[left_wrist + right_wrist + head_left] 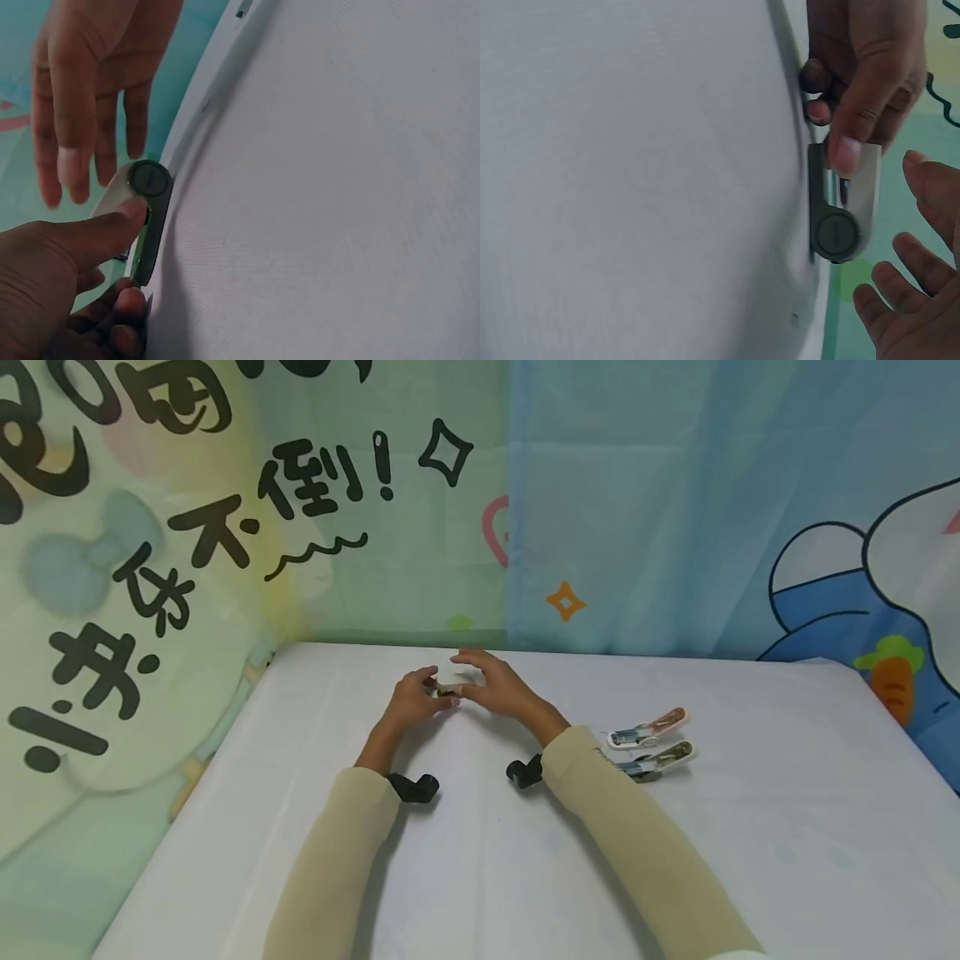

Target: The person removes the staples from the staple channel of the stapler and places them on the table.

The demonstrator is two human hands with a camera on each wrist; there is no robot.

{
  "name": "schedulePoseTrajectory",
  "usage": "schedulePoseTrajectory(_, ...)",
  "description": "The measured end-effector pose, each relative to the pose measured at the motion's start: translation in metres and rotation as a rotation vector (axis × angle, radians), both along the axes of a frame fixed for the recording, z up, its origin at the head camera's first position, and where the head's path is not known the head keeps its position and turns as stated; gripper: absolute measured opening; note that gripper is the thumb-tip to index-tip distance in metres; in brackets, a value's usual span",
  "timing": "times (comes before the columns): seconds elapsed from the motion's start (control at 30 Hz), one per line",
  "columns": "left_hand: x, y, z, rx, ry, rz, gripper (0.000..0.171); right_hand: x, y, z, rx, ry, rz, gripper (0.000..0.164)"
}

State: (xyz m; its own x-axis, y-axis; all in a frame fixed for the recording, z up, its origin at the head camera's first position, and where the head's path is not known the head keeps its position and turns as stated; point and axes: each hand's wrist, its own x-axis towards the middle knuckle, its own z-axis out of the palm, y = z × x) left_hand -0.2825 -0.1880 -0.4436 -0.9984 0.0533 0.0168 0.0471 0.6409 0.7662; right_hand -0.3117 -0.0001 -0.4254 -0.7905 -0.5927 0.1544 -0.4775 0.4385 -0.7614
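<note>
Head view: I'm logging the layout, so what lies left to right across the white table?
Left hand → small clip pinched by it → right hand → two clips lying on the table.

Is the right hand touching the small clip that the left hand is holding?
Apart. In the right wrist view the right hand has open fingers beside the clip with a visible gap; only the left hand pinches it.
</note>
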Motion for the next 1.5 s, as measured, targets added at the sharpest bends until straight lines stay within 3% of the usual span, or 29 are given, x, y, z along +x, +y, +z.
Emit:
schedulePoseTrajectory(0.13,-0.003,0.005,-0.002,0.007,0.05,-0.024,0.05,-0.001,-0.002,-0.003,0.046,-0.011,-0.012,0.05)
schedulePoseTrajectory(0.27,-0.004,0.009,-0.004,-0.005,0.105,-0.049,0.025,-0.002,-0.004,-0.001,0.099,-0.006,-0.043,0.037)
schedulePoseTrajectory(0.57,0.0,0.012,-0.002,-0.046,0.16,-0.014,0.028,0.001,-0.009,0.014,0.21,0.003,-0.026,0.027)
schedulePoseTrajectory(0.97,0.009,0.015,-0.001,-0.08,0.105,-0.066,0.019,0.009,-0.01,0.02,0.417,0.012,0.015,0.033)
schedulePoseTrajectory(1.3,0.026,0.026,-0.004,-0.117,0.121,-0.144,0.018,0.034,0.011,0.015,0.459,0.154,0.104,0.029)
schedulePoseTrajectory(1.5,0.037,0.036,0.0,-0.091,0.071,-0.165,0.02,0.047,0.026,0.013,0.431,0.161,0.132,0.029)
